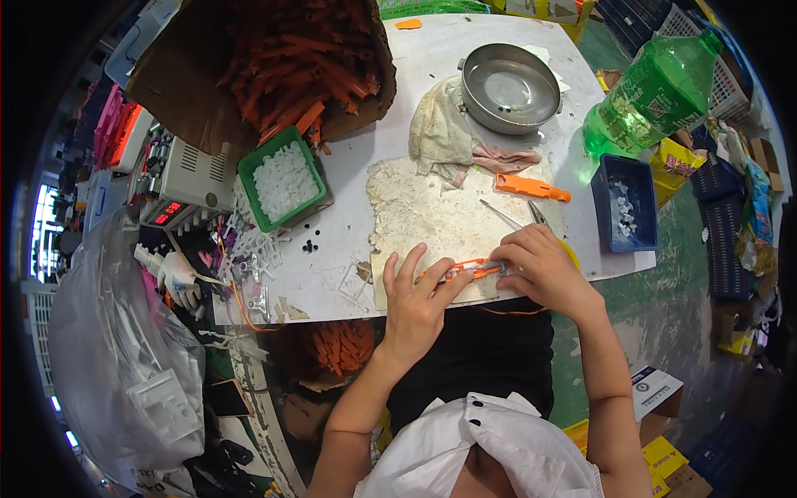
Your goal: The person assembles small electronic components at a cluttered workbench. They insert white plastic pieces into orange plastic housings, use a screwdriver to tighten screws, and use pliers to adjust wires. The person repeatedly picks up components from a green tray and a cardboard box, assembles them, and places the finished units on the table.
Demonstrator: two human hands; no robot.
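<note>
steadying an orange plastic piece (475, 270) near the front edge of a worn board (415, 217).
left hand (413, 314) holds it between thumb and forefinger, other fingers spread; right hand (540, 270) curls at its right end. keeping it flat should help; whether the hidden right fingertips grip anything, i cannot tell.

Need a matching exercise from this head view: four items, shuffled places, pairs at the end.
1. green tray
2. dark blue tray
3. round metal pan
4. orange assembly

A. by the rumpled cloth
B. between the left hand and right hand
C. beside the cardboard box of orange parts
D. just below the green bottle in the view

Pairs: 1-C, 2-D, 3-A, 4-B
</note>
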